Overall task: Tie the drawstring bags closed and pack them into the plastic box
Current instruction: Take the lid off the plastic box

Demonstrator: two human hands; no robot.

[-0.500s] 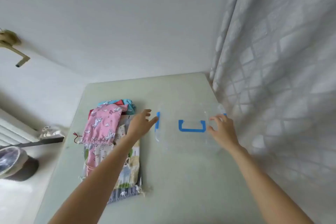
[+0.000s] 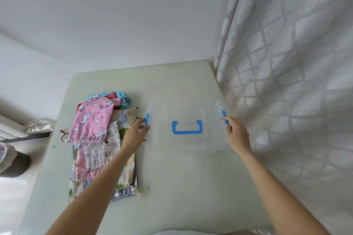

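Your left hand (image 2: 136, 133) reaches to the left end of the clear plastic box (image 2: 187, 126), fingers nearly straight and touching the blue latch (image 2: 146, 119) there — gripping nothing. Your right hand (image 2: 235, 134) is at the box's right end, fingers loosely bent against the other blue latch (image 2: 224, 117); whether they actually clasp it, you cannot tell. The box sits lid-on at the middle of the pale green table (image 2: 172, 187), its blue handle (image 2: 186, 127) lying flat on top. The drawstring bags (image 2: 99, 139) lie stacked just left of the box — a pink one uppermost.
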